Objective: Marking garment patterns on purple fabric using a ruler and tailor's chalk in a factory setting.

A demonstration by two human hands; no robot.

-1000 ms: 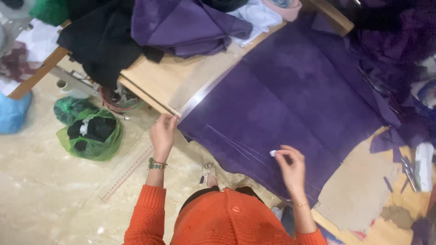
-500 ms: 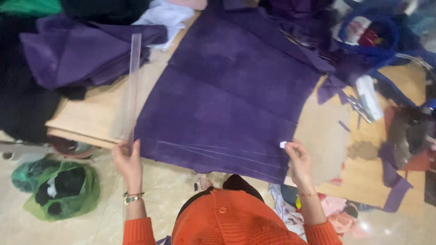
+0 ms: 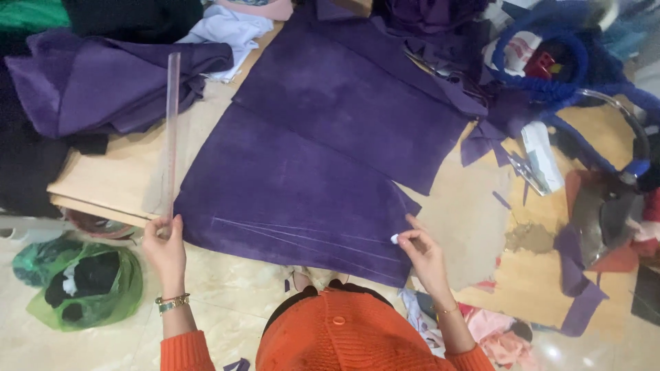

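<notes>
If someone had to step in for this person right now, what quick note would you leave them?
Left hand: holds the near end of the clear ruler, which lies on the table left of the purple cloth.
Right hand: pinches a small white chalk at the cloth's near right edge.
Done: several pale chalk lines run across the near part of the cloth.
Left: the ruler is off the cloth, so no line is being drawn now; the cloth is uncut along those lines. Scissors seem to lie to the right, among scraps.
</notes>
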